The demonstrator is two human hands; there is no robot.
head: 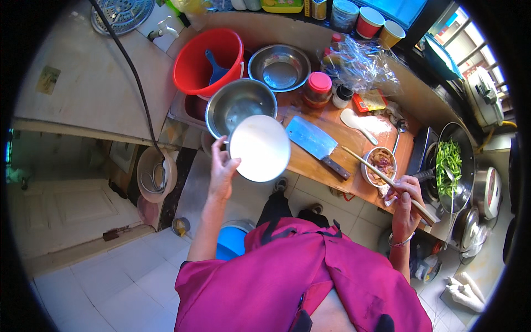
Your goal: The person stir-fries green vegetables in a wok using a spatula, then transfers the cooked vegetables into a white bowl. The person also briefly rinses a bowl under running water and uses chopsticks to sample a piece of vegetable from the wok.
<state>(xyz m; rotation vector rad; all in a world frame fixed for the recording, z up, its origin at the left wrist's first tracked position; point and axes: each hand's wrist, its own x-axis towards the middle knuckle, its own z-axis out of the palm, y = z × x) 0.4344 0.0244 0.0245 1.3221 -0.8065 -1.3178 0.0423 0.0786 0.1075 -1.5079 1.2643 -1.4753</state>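
My left hand grips the edge of a round white dish or lid, its bright face turned up. The dish overlaps a steel basin behind it. In my right hand is a pair of wooden chopsticks, slanting across a white bowl of sliced meat. Left of that bowl, a cleaver with a dark wooden handle lies on a wooden cutting board. A wok to the right holds cut green vegetables and a metal spatula.
Beyond the board stand a pink-lidded jar, a black-capped jar and a white spoon. A second steel basin is beside a red bucket. A rice cooker sits right of the wok. A black hose crosses the left counter.
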